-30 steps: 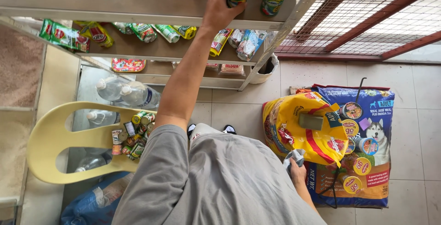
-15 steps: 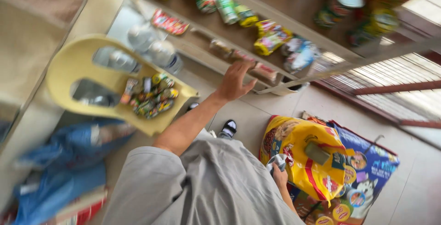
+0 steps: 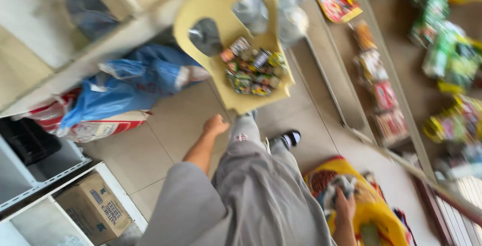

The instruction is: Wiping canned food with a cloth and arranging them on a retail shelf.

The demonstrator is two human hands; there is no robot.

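Reaching down low, the left hand (image 3: 215, 124) had come away from the high shelf, where a second earlier it was up by a can. Now it hung beside the person's leg, just below the front edge of the yellow plastic chair (image 3: 221, 15). The fingers looked curled in loosely, and nothing showed inside them, though the picture was too blurry to be sure. The little pile of small cans and packets (image 3: 251, 68) sat on the chair seat, close above that hand but not touching it. With the can left up on the shelf, the hand looked free for another thing from the pile.

The right hand (image 3: 344, 207) was down at the yellow pet food bag (image 3: 369, 208). It gripped something grey and crumpled at the top of the bag. I could not tell what that grey thing was.

The view had swung round too, so the shelves now ran down the right side. Bright packets (image 3: 386, 95) lay in rows on them. A blue plastic sack (image 3: 135, 83) lay on the tiled floor (image 3: 165, 135) to the left of the chair. A cardboard box (image 3: 95, 208) sat in a white rack at the bottom left.
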